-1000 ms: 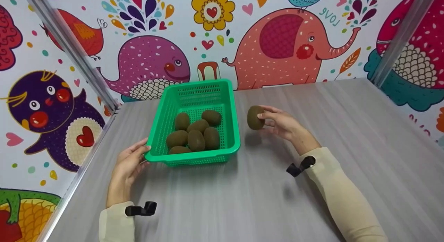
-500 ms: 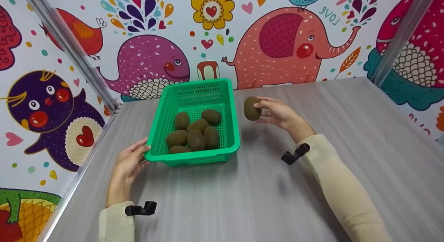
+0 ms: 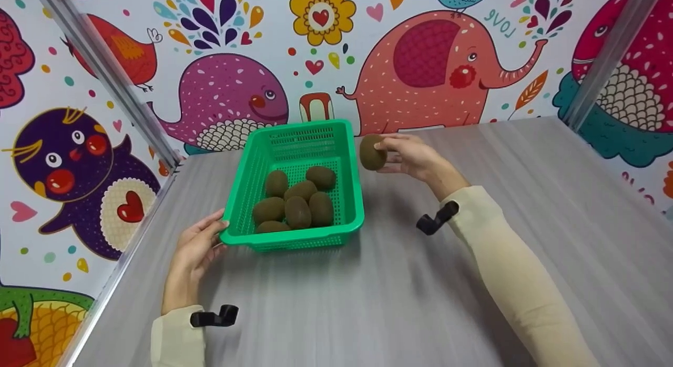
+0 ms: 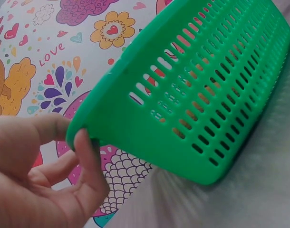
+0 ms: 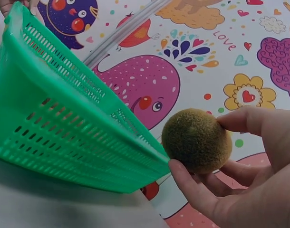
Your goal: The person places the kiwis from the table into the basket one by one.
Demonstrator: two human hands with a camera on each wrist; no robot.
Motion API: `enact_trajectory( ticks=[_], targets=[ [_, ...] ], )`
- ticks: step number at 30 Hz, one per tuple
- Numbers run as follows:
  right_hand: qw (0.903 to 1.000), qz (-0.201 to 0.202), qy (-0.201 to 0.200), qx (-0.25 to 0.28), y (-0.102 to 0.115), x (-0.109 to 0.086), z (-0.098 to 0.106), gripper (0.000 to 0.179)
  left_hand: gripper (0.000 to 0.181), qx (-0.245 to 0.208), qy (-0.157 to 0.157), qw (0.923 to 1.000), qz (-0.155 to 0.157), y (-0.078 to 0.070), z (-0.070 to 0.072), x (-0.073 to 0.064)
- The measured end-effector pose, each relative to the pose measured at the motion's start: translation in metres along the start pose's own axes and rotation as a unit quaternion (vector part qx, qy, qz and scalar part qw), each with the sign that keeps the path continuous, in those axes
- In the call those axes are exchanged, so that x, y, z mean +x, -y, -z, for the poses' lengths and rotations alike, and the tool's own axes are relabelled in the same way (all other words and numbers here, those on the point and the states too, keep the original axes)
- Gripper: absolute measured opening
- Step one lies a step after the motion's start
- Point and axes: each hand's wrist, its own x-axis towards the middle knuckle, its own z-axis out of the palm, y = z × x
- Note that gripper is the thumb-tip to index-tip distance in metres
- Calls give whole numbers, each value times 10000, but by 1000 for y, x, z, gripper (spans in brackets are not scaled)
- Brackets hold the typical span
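A green plastic basket (image 3: 359, 209) stands on the grey table, with several brown kiwis (image 3: 298, 212) lying in its near half. My left hand (image 3: 197, 248) pinches the basket's near left corner; in the left wrist view the rim (image 4: 95, 111) sits between thumb and finger. Beside the basket's right rim, toward the back, my right hand (image 3: 415, 159) holds one kiwi (image 3: 373, 152) raised above the table. The right wrist view shows this fuzzy kiwi (image 5: 197, 141) gripped between thumb and fingertips, close to the basket's outer wall (image 5: 73, 137).
Walls printed with cartoon animals (image 3: 420, 78) rise behind and to the left of the table (image 3: 336, 309). A metal corner post (image 3: 108, 78) stands at the left, another (image 3: 612, 62) at the right.
The right hand has carried its kiwi away from me and leftward, up to the basket's right rim. The left hand and the basket have stayed in place.
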Motion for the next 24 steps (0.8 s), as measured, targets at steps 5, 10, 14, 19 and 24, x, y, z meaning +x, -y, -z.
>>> enact_trajectory(
  ticks=[5, 10, 14, 19, 24],
  targets=[
    [10000, -19, 64, -11, 6, 4, -14, 39, 56, 6, -38, 10000, 14, 0, 1, 1],
    [9997, -91, 168, -174, 11, 8, -26, 42, 57, 44, -23, 10000, 31, -1, -1, 0],
    [9990, -162, 186, -381, 16, 12, -35, 41, 56, 63, -27, 10000, 4, -2, -2, 0],
    [9991, -225, 154, -334, 20, 17, -47, 39, 56, 66, -35, 10000, 2, -2, -1, -1],
    [9989, -358, 287, 5, 22, 25, -60, 44, 56, -1, 12, 10000, -2, -1, 0, -1]
  ],
)
